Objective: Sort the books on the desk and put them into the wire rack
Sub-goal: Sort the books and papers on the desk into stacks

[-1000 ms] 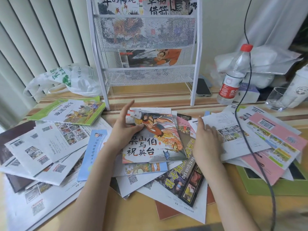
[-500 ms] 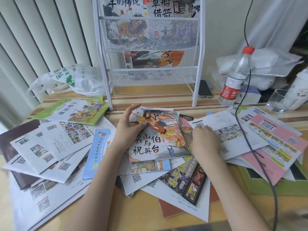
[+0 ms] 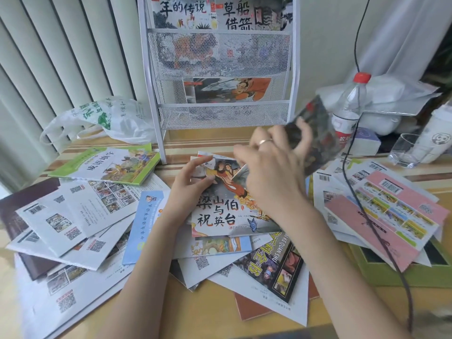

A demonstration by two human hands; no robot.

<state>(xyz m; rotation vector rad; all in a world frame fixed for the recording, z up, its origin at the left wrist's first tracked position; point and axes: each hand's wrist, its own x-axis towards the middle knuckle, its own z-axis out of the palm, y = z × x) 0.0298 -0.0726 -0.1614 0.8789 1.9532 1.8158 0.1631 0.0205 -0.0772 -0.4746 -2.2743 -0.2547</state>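
Cluttered desk [image 3: 220, 324], right hand [image 3: 276, 172] fingers [image 3: 302, 140] gripping dark book [image 3: 315, 135]

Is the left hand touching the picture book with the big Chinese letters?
Touching. The head view shows the left hand with thumb and fingers pinching the upper left corner of the picture book, no gap between them.
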